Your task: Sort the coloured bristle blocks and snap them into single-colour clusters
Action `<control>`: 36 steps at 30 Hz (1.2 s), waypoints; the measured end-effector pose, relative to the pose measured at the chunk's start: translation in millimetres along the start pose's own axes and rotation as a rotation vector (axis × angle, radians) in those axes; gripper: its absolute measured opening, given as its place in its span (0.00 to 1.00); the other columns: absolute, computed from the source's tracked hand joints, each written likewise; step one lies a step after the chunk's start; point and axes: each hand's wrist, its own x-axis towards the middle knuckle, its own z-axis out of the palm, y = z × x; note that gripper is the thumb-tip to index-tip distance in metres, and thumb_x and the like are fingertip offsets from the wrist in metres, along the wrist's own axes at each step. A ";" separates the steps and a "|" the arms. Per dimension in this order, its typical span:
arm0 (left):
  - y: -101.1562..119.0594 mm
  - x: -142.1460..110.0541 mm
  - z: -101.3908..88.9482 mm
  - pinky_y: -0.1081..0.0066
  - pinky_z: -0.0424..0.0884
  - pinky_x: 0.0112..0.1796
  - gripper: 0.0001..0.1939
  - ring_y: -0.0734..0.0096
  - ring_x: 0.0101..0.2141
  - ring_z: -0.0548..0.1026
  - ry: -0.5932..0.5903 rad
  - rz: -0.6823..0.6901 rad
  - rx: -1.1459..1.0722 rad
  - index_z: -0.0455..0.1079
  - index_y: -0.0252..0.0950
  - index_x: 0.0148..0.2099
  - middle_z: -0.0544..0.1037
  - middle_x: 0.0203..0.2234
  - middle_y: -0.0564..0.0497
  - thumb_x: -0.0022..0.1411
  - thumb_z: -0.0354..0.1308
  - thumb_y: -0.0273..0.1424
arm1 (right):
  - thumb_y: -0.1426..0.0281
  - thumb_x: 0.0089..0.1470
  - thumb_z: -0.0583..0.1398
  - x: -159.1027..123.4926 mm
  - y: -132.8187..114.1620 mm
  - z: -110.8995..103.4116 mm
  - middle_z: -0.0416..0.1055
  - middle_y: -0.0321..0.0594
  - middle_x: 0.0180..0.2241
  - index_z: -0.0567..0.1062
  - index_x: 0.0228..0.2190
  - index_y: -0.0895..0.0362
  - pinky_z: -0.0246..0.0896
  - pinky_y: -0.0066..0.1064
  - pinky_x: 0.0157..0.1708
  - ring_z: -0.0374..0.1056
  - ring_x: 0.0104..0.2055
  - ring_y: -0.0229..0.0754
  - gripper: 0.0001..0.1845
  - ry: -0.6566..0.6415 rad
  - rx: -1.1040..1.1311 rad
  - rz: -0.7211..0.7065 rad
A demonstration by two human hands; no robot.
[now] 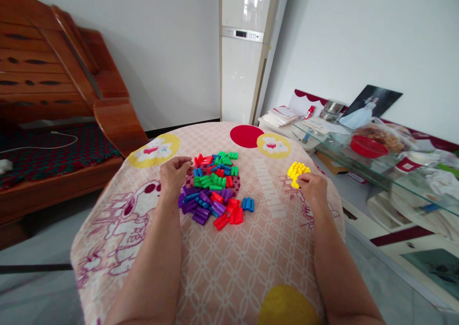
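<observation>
A loose heap of small ribbed plastic toy pieces, with green pieces, purple pieces, red pieces and blue pieces, lies mid-table. At its left edge is my left hand, fingers bent and drawn together near the red pieces at the back. Whatever it may hold is hidden. On the right, yellow plastic pieces stand grouped in close rows. My right hand pinches a yellow piece at the near edge of that group.
A patterned pink cloth covers the round table. To the left is a wooden bench. Behind the table stands a tall white cabinet-like appliance. At the right, a glass shelf carries a red bowl, papers and bags.
</observation>
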 end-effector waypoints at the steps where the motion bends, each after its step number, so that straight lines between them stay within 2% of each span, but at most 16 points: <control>1: -1.1 0.7 0.1 0.72 0.75 0.31 0.16 0.71 0.24 0.76 -0.003 0.001 0.005 0.75 0.32 0.37 0.78 0.24 0.51 0.45 0.60 0.35 | 0.69 0.45 0.60 0.2 0.4 -0.9 0.80 0.43 0.30 0.81 0.24 0.56 0.63 0.33 0.36 0.73 0.33 0.45 0.09 0.023 -0.004 0.007; 4: -4.6 3.3 0.5 0.71 0.75 0.31 0.16 0.71 0.24 0.76 -0.011 0.003 0.032 0.75 0.32 0.37 0.78 0.24 0.51 0.45 0.60 0.35 | 0.70 0.47 0.60 0.6 -0.6 -3.2 0.80 0.46 0.33 0.82 0.26 0.57 0.63 0.33 0.37 0.73 0.34 0.46 0.09 0.052 -0.065 0.025; 8: -6.1 4.1 0.9 0.72 0.75 0.31 0.16 0.71 0.24 0.76 -0.028 0.007 0.032 0.75 0.32 0.37 0.78 0.24 0.51 0.45 0.60 0.35 | 0.72 0.48 0.59 0.5 -5.0 -2.6 0.79 0.49 0.34 0.82 0.30 0.59 0.61 0.33 0.37 0.72 0.36 0.46 0.11 0.006 -0.198 0.053; 14: -1.9 -0.3 3.1 0.73 0.74 0.29 0.17 0.73 0.23 0.75 -0.012 0.003 0.010 0.75 0.31 0.37 0.78 0.23 0.51 0.44 0.60 0.34 | 0.72 0.51 0.57 -2.9 -10.5 0.3 0.77 0.50 0.33 0.81 0.29 0.59 0.57 0.32 0.34 0.68 0.34 0.45 0.12 -0.009 -0.372 0.004; 17: 3.6 -4.0 7.1 0.73 0.73 0.29 0.16 0.72 0.24 0.75 -0.024 0.013 0.037 0.76 0.31 0.37 0.77 0.22 0.51 0.45 0.59 0.34 | 0.69 0.52 0.58 -4.4 -13.9 -1.3 0.77 0.51 0.34 0.80 0.31 0.59 0.57 0.33 0.33 0.68 0.33 0.45 0.11 0.066 -0.345 0.023; 20: 6.4 -5.9 10.2 0.73 0.72 0.30 0.18 0.70 0.25 0.76 -0.043 0.051 0.132 0.77 0.32 0.39 0.78 0.23 0.50 0.47 0.58 0.36 | 0.65 0.53 0.58 -7.5 -24.7 1.6 0.77 0.50 0.31 0.80 0.29 0.59 0.60 0.34 0.33 0.69 0.32 0.46 0.13 0.117 -0.162 0.036; 22: 4.7 -4.7 8.9 0.72 0.71 0.30 0.18 0.69 0.26 0.76 -0.029 0.076 0.224 0.78 0.32 0.40 0.79 0.24 0.49 0.49 0.58 0.36 | 0.63 0.53 0.58 -13.6 -39.1 8.6 0.77 0.47 0.29 0.79 0.29 0.58 0.63 0.33 0.32 0.70 0.31 0.45 0.13 0.015 0.042 0.008; 25: -1.9 0.2 0.4 0.71 0.71 0.32 0.17 0.66 0.28 0.77 0.002 0.080 0.374 0.79 0.34 0.40 0.81 0.26 0.48 0.49 0.58 0.36 | 0.60 0.51 0.62 -31.3 -72.1 24.8 0.76 0.41 0.27 0.80 0.36 0.58 0.64 0.31 0.25 0.70 0.24 0.41 0.16 -0.368 0.350 0.006; 27: -7.1 3.9 -7.0 0.69 0.72 0.34 0.16 0.63 0.31 0.79 -0.003 0.066 0.449 0.79 0.35 0.39 0.82 0.28 0.47 0.49 0.58 0.34 | 0.57 0.49 0.65 -45.9 -99.3 35.9 0.76 0.38 0.27 0.78 0.45 0.58 0.62 0.29 0.19 0.68 0.20 0.39 0.24 -0.636 0.510 0.026; 28: -9.6 5.5 -10.1 0.69 0.72 0.35 0.15 0.62 0.32 0.79 -0.012 0.057 0.475 0.79 0.35 0.39 0.82 0.29 0.47 0.49 0.58 0.34 | 0.58 0.47 0.67 -52.8 -113.5 40.8 0.77 0.38 0.30 0.77 0.48 0.56 0.61 0.28 0.18 0.68 0.20 0.37 0.28 -0.708 0.575 0.010; 32: -18.0 9.1 -15.5 0.68 0.73 0.35 0.16 0.62 0.33 0.79 -0.087 0.002 0.472 0.79 0.35 0.41 0.83 0.32 0.45 0.50 0.59 0.32 | 0.68 0.39 0.71 -70.2 -167.4 57.3 0.78 0.40 0.39 0.76 0.51 0.55 0.68 0.29 0.29 0.72 0.30 0.38 0.33 -0.738 0.689 -0.156; 36: -22.8 9.8 -16.1 0.69 0.73 0.34 0.16 0.61 0.34 0.80 -0.144 -0.011 0.420 0.79 0.37 0.42 0.83 0.31 0.46 0.49 0.61 0.32 | 0.73 0.44 0.66 -72.2 -207.0 69.9 0.78 0.36 0.34 0.71 0.58 0.55 0.69 0.30 0.32 0.72 0.29 0.37 0.37 -0.790 0.725 -0.212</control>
